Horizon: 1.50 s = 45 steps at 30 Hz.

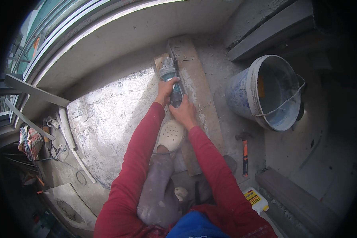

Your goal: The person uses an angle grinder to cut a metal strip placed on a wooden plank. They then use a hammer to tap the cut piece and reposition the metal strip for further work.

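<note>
Both my hands grip a teal and grey angle grinder [169,75] lying along the left edge of a dusty wooden plank [198,83]. My left hand [167,90] wraps the middle of the tool's body. My right hand [183,113] holds its rear end, close to me. Both sleeves are red. My foot in a white perforated clog [171,135] presses down on the near part of the plank. The grinder's disc is hidden by the tool and plank.
A blue and white bucket [267,93] with a wire handle stands to the right. A hammer with an orange handle [245,152] lies on the concrete floor. A white pipe [69,135] and cables [53,148] lie at the left. A dark beam [297,198] sits at the lower right.
</note>
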Motion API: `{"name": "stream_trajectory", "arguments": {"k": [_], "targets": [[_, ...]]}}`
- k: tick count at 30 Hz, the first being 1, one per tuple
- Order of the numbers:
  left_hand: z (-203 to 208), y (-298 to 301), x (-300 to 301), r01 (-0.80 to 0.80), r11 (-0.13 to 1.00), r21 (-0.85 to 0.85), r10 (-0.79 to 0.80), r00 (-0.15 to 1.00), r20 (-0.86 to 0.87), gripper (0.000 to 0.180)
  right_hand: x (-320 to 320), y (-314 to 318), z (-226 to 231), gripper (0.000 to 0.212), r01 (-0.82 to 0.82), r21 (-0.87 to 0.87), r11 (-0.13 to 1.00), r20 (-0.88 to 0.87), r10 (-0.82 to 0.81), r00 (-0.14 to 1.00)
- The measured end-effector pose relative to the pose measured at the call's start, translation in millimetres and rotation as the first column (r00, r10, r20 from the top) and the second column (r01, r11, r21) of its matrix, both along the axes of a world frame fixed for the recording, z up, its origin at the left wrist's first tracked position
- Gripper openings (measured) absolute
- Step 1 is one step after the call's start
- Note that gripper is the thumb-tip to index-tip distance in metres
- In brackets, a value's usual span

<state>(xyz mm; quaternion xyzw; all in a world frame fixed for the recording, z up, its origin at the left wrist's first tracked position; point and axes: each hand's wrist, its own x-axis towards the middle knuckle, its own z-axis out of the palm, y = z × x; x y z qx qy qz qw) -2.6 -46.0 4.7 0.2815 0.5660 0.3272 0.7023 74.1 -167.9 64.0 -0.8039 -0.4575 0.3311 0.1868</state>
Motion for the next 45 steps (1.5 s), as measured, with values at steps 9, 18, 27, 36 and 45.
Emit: {"name": "stream_trajectory", "arguments": {"k": [9, 18, 27, 36, 45], "targets": [[0.8, -3.9, 0.9, 0.001, 1.000, 0.020, -0.001, 1.000, 0.002, 0.040, 1.8, -4.0, -1.1, 0.064, -0.015, 0.011, 1.000, 0.009, 0.015, 1.000], [1.8, -11.9, -0.4, 0.012, 1.000, 0.013, -0.012, 1.000, -0.014, 0.040, 0.2, -11.2, -3.4, 0.064, -0.003, 0.018, 1.000, 0.022, 0.003, 1.000], [1.5, -16.6, -0.5, 0.006, 0.999, 0.033, -0.006, 1.000, 0.001, 0.040, 0.0, -14.6, -6.6, 0.063, -0.004, 0.008, 1.000, 0.016, 0.004, 1.000], [-1.4, -12.5, 0.2, 0.001, 1.000, 0.014, -0.001, 1.000, 0.003, 0.039, 0.2, -10.4, -4.5, 0.064, -0.006, -0.006, 1.000, 0.011, 0.006, 1.000], [-0.5, -11.0, 0.5, -0.020, 1.000, -0.009, 0.020, 1.000, 0.009, 0.041, 0.2, -9.0, -3.6, 0.064, -0.008, 0.007, 1.000, 0.023, 0.008, 1.000]]}}
